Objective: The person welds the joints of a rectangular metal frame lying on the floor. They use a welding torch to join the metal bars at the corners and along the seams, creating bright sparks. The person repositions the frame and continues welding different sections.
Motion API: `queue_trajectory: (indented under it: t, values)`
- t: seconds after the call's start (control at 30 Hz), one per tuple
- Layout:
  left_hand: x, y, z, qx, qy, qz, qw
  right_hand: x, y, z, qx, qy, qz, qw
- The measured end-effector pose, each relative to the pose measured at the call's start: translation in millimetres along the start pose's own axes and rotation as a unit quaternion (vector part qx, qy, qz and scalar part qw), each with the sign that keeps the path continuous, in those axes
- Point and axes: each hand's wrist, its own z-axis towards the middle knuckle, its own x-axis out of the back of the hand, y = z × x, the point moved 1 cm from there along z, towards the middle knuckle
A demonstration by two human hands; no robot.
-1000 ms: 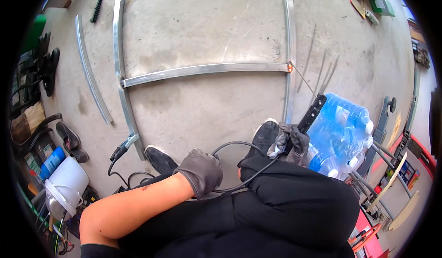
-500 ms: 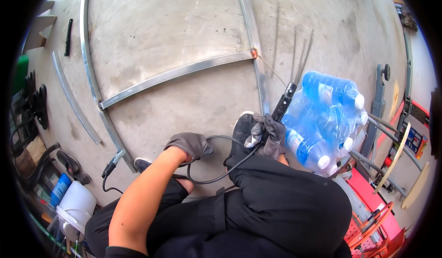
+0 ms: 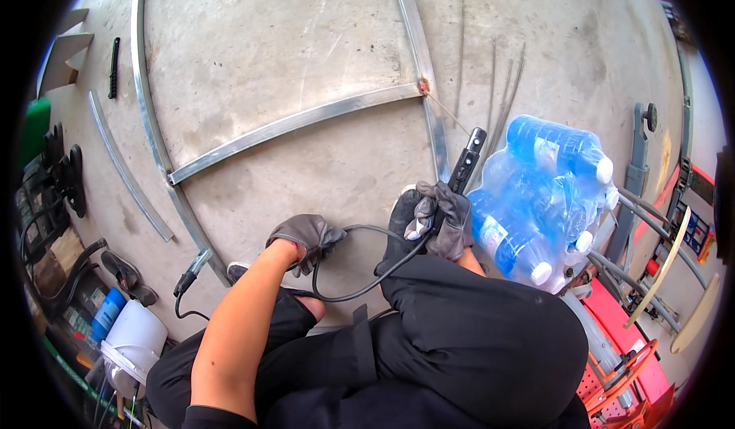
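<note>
My right hand (image 3: 450,216), in a grey work glove, is closed round the handle of a black electrode holder (image 3: 465,162) beside my dark shoe (image 3: 400,213). From the holder a thin welding rod (image 3: 448,112) slants up to a reddish spot (image 3: 423,87) where the crossbar (image 3: 298,126) meets the right side of a metal tube frame (image 3: 414,34). My left hand (image 3: 308,239), also gloved, has curled fingers over the looped black cable (image 3: 366,289); its grip is partly hidden. An earth clamp (image 3: 197,266) bites the frame's lower left end.
Shrink-wrapped blue bottles (image 3: 540,199) stand close to my right hand. Several loose rods (image 3: 505,92) lie beyond them. A curved metal strip (image 3: 126,165), a white bucket (image 3: 136,338) and sandals (image 3: 129,277) are on the left. A red perforated metal piece (image 3: 601,383) lies lower right.
My right hand and the electrode holder have shifted slightly upward. My left hand has turned a little, its curled fingers showing more. The red spot at the joint looks duller.
</note>
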Motion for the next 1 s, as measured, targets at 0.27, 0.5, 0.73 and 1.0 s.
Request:
queue_trajectory:
  t: [0.27, 0.5, 0.73, 1.0]
  values:
    - [6, 7, -3, 0.020, -0.033, -0.058, 0.998, 12, 4, 9, -0.010, 0.007, -0.019, 1.000]
    - [5, 1, 3, 0.043, -0.025, -0.071, 0.996, 9, 4, 14, 0.297, -0.068, -0.263, 0.915]
    - [6, 2, 3, 0.061, -0.060, -0.084, 0.993, 14, 5, 5, 0.066, -0.034, -0.022, 0.997]
    - [5, 0, 3, 0.061, -0.057, -0.106, 0.991, 12, 11, 7, 0.046, -0.044, 0.014, 0.998]
